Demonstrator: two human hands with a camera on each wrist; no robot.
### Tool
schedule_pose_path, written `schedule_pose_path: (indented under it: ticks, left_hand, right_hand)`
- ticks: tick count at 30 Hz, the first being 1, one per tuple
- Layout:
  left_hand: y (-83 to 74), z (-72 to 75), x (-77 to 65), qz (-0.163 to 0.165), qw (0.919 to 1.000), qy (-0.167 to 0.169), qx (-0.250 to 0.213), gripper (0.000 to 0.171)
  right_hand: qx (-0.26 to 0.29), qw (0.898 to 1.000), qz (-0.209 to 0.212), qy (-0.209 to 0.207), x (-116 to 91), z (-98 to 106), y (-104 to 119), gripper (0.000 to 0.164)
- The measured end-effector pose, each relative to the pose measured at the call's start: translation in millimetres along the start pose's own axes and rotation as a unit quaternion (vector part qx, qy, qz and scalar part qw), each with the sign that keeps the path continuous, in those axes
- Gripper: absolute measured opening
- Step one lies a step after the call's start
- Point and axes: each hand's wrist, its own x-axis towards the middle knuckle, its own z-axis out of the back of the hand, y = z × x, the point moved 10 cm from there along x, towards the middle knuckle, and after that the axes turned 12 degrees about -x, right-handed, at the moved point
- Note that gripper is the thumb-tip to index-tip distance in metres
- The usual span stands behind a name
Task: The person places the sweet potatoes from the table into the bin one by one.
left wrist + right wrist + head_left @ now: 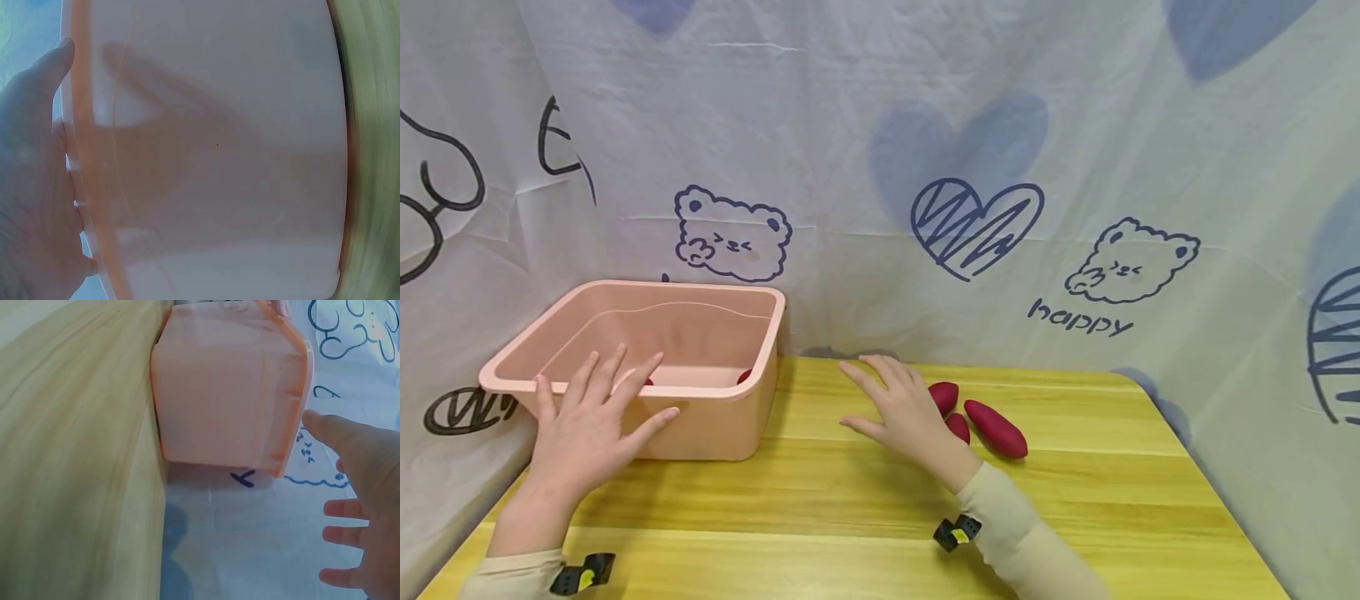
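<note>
A pink plastic basin [700, 421] stands at the left of the table. My left hand [583, 429] is at its near rim, with the fingers spread; in the left wrist view the hand [31, 162] is beside the rim, and I cannot tell whether it touches. Small dark red parts [744, 377] of things show inside the basin. My right hand [906, 412] hovers above the table between the basin and several dark red sweet potatoes [996, 429], fingers extended and holding nothing. It partly hides two of them. The right wrist view shows its thumb [325, 425] pointing toward the basin.
The yellow wood-grain table [1075, 500] runs back to a pale cloth [850, 167] printed with hearts and bears. Cloth also hangs at the left and right sides. Each sleeve carries a black wrist strap [957, 532].
</note>
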Motion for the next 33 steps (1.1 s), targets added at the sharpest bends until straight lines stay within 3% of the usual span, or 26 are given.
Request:
schedule_pose_path:
  ticks: [10, 17, 33]
  left_hand:
    - [-0.5, 1.0, -0.5, -0.001, 1.0000, -0.005, -0.001, 0.076]
    - [-1.8, 0.9, -0.6, -0.003, 1.0000, -0.006, -0.002, 0.076]
    - [-1.9, 3.3, -0.7, -0.005, 0.9999, -0.012, -0.004, 0.076]
  right_hand:
    - [0.017, 0.996, -0.009, 0.083, -32, -16, -20, 0.076]
    - [0.006, 0.996, 0.013, 0.093, -57, -20, -32, 0.079]
    - [0.051, 0.987, -0.011, 0.150, -96, -38, -57, 0.078]
